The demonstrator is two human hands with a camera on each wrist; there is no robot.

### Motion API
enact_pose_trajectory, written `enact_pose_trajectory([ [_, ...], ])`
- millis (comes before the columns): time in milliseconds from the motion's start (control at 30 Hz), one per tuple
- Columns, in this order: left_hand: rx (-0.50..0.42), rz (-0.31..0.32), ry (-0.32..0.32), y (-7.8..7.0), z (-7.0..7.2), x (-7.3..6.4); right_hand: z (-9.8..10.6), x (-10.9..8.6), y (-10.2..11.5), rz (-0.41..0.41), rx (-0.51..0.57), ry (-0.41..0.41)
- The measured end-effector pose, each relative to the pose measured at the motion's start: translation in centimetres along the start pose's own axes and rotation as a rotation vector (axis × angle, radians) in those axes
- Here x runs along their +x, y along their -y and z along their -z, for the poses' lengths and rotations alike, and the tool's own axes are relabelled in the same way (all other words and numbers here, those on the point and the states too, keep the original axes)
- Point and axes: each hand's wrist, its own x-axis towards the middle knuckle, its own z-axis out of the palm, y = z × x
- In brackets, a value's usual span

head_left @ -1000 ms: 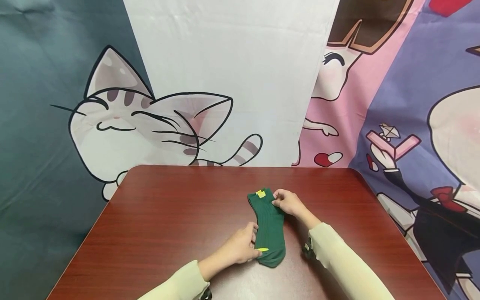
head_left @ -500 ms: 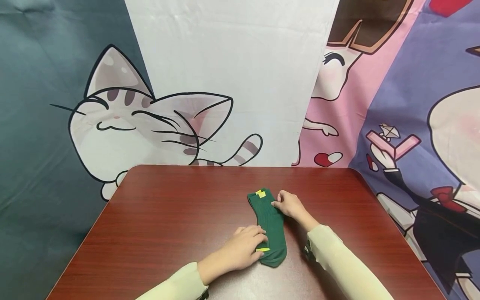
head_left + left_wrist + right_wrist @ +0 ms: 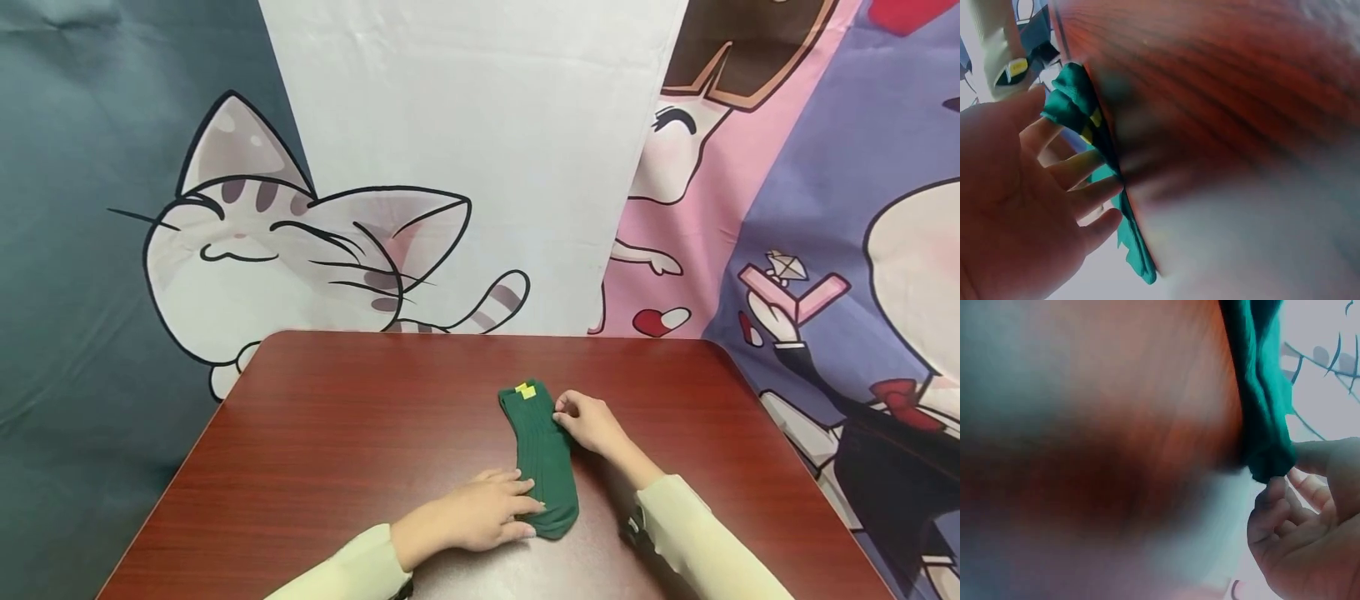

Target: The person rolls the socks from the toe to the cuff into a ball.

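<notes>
A dark green ribbed sock [image 3: 546, 467] lies flat on the table, its cuff with yellow marks pointing away and its toe towards me. Whether a second sock is layered under it I cannot tell. My left hand [image 3: 483, 510] rests with fingers spread on the sock's left side near the toe, covering part of it. In the left wrist view those fingers [image 3: 1094, 199] are extended against the green fabric [image 3: 1072, 106]. At the right edge just below the cuff, my right hand [image 3: 592, 422] pinches the fabric; the right wrist view shows thumb and fingertips at the sock's edge [image 3: 1269, 453].
The reddish-brown wooden table [image 3: 337, 417] spreads around the sock, with its far edge in front of a printed cloth backdrop [image 3: 480, 125]. Pale sleeves [image 3: 705, 533] cover both forearms.
My left hand has gone from pinching the sock's left edge near the toe to lying on it with spread fingers, hiding the yellow mark there. My right hand stays near the cuff.
</notes>
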Motion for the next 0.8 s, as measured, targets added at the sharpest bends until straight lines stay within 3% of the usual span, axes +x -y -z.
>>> enact_pose_trajectory([
  [167,0.012,-0.001,0.015,0.1,0.4,-0.3,0.2,-2.3,0.6,0.079,0.035,-0.067],
  [267,0.029,-0.005,0.017,0.2,0.6,-0.4,0.1,-4.2,1.1,0.153,0.113,-0.084],
  [433,0.032,-0.020,0.044,0.1,0.8,-0.5,0.3,-7.3,1.5,0.282,0.232,-0.017],
  [567,0.059,-0.055,0.042,-0.2,0.9,-0.5,1.0,-9.3,1.5,0.333,0.274,0.058],
  [700,0.048,-0.058,0.042,-0.4,0.8,-0.6,1.3,-10.8,1.1,0.373,0.303,0.148],
  [800,0.018,-0.056,0.053,-0.2,0.7,-0.7,1.2,-11.4,0.9,0.414,0.275,0.163],
])
